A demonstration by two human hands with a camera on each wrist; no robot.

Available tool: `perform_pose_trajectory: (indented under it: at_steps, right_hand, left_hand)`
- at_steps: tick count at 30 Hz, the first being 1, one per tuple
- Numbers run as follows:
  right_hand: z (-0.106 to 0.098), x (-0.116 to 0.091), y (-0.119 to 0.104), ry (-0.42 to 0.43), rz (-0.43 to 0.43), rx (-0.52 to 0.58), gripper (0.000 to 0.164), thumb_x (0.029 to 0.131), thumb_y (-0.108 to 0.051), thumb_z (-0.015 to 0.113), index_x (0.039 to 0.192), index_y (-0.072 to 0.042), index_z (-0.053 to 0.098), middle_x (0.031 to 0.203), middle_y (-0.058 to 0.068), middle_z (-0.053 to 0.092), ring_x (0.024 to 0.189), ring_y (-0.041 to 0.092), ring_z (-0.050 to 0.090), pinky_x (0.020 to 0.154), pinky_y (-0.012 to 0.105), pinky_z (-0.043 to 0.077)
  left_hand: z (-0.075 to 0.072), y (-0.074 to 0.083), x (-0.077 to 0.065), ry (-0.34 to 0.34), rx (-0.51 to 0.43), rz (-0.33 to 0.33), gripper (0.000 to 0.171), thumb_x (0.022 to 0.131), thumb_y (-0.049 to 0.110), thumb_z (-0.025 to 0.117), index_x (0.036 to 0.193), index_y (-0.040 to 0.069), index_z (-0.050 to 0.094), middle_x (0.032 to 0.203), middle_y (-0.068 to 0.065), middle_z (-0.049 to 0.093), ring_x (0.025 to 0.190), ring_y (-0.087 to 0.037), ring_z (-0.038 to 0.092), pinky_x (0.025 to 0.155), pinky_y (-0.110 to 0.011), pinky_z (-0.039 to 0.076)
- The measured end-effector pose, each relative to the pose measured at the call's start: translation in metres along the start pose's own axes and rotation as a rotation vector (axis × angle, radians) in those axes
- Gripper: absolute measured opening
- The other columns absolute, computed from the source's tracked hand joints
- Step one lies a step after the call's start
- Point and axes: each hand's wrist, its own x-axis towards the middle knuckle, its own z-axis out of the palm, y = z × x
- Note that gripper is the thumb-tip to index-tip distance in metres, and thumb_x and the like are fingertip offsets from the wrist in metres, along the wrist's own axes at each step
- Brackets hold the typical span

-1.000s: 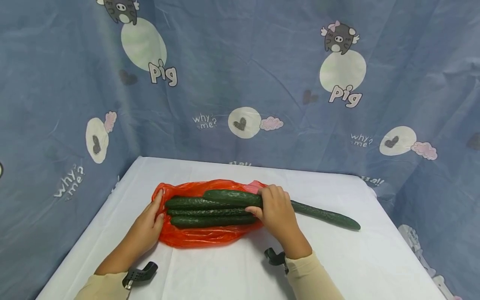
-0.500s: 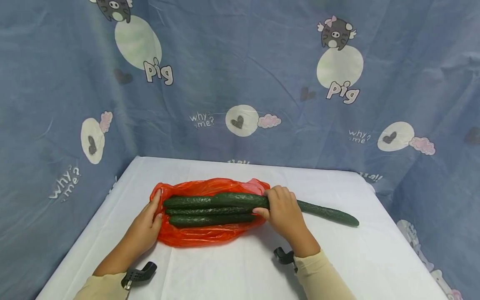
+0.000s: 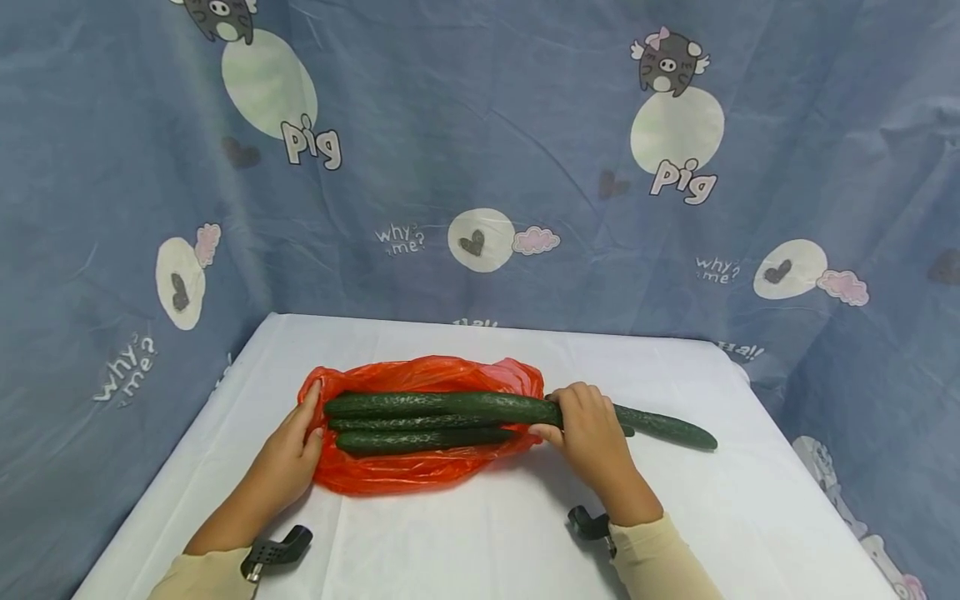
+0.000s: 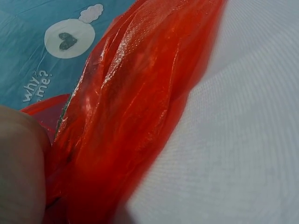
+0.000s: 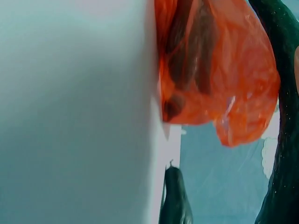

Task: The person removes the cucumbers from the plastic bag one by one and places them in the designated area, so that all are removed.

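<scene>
Shows dark-green cucumbers (image 3: 423, 441) side by side in an open, crumpled red bag (image 3: 405, 481); has an upper cucumber (image 3: 517, 408), gripped by right fingers (image 3: 583, 398), reaching past its edge; has an outer cucumber (image 3: 671, 428) on the worktop (image 3: 450, 550).

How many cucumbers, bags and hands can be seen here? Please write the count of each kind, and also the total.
Bags: 1, red plastic
Hands: 2, the left hand and the right hand
Cucumbers: 5 in sight (3 in the bag, 1 held by the right hand, 1 on the table)
Total: 8
</scene>
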Motion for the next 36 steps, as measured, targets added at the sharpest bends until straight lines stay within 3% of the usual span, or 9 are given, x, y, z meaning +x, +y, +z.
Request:
perform_pose_trajectory:
  at_steps: [13, 36]
  right_hand:
    - [-0.004, -0.019, 0.018, -0.004, 0.062, 0.013, 0.054, 0.084, -0.049, 0.082, 0.11, -0.006, 0.062, 0.098, 0.006, 0.059, 0.094, 0.027, 0.056, 0.084, 0.046, 0.048]
    - [-0.013, -0.036, 0.054, -0.006, 0.142, 0.028, 0.051, 0.084, -0.039, 0.086, 0.112, -0.004, 0.062, 0.103, 0.011, 0.061, 0.098, 0.032, 0.057, 0.088, 0.051, 0.046]
  left_hand:
    - [0.0, -0.001, -0.002, -0.032, -0.007, -0.047, 0.083, 0.103, -0.003, 0.051, 0.17, 0.016, 0.006, 0.167, -0.032, 0.027, 0.151, -0.055, 0.031, 0.116, -0.072, 0.031]
    - [0.0, -0.002, 0.0, -0.024, -0.004, -0.044, 0.084, 0.103, -0.003, 0.051, 0.17, 0.017, 0.005, 0.167, -0.032, 0.027, 0.151, -0.055, 0.031, 0.115, -0.072, 0.031]
